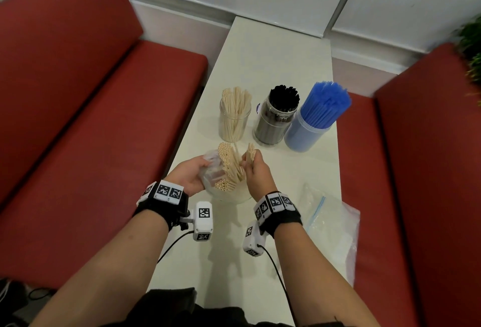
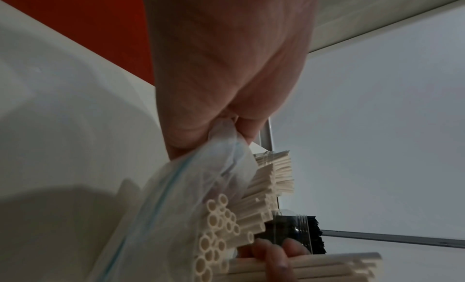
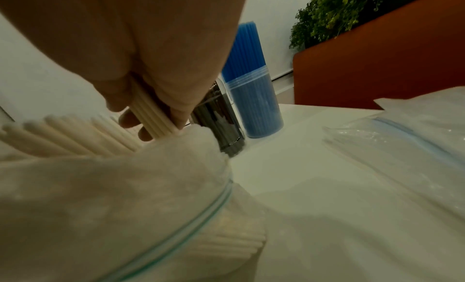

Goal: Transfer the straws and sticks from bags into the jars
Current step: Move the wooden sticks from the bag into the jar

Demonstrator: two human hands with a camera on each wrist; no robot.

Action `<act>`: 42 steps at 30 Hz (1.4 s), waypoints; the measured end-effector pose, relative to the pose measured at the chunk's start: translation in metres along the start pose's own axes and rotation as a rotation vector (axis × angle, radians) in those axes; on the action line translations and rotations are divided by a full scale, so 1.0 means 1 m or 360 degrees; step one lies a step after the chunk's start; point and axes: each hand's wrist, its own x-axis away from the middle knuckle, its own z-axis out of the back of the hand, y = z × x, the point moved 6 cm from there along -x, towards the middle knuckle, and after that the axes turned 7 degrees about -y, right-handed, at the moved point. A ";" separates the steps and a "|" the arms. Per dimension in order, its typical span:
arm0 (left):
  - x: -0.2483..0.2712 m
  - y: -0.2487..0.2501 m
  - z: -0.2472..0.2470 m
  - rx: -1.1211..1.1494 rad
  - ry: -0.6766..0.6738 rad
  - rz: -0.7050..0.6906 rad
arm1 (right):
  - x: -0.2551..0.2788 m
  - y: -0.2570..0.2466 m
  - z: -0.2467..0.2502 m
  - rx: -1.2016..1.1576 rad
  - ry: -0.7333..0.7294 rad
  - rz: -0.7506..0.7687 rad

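Observation:
A clear zip bag (image 1: pixel 212 170) of cream paper straws (image 1: pixel 230 164) is held over the white table (image 1: pixel 299 170). My left hand (image 1: pixel 190 174) pinches the bag's edge (image 2: pixel 226 135) between thumb and fingers. My right hand (image 1: pixel 256 168) grips a small bunch of cream straws (image 1: pixel 250 153), also seen as the straw bunch (image 3: pixel 153 117) in the right wrist view, beside the bag's mouth. Behind stand three clear jars: one with cream straws (image 1: pixel 235 116), one with black straws (image 1: pixel 278 118), one with blue straws (image 1: pixel 316 118).
Empty zip bags (image 1: pixel 328 220) lie on the table at the right, near its edge. Red bench seats (image 1: pixel 104 144) flank the table on both sides. A green plant (image 3: pixel 352 11) stands behind the right bench. White wall panels are at the far end.

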 end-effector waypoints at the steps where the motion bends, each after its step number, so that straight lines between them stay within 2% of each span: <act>1: 0.000 -0.001 0.000 -0.0001 0.0005 0.0015 | -0.002 -0.002 0.000 -0.0044 0.0019 0.0007; 7: -0.001 -0.004 -0.003 -0.0020 -0.0008 0.0074 | -0.010 -0.004 -0.011 -0.0325 0.0112 0.0021; 11: -0.004 0.000 -0.002 -0.0033 -0.0010 0.0106 | -0.025 -0.027 0.010 -0.0492 0.0234 0.0017; 15: -0.012 0.008 0.002 -0.0028 -0.0011 0.0110 | -0.047 -0.101 0.057 -0.0582 0.0278 0.0258; 19: -0.017 0.016 0.000 -0.0054 -0.0058 0.0125 | -0.076 -0.178 0.115 -0.0748 0.0572 0.0600; 22: -0.023 0.021 0.003 -0.0025 -0.0038 0.0129 | -0.103 -0.207 0.136 -0.0914 0.0664 0.0764; 26: -0.031 0.026 0.011 0.0025 -0.0027 0.0150 | -0.137 -0.194 0.120 -0.0911 0.0588 0.0677; 33: -0.043 0.034 0.022 0.0053 -0.0058 0.0166 | -0.180 -0.135 0.076 -0.0840 0.0518 0.0403; 42: -0.055 0.033 0.024 0.0080 -0.0072 0.0170 | -0.201 -0.074 0.039 -0.0714 0.0452 0.0121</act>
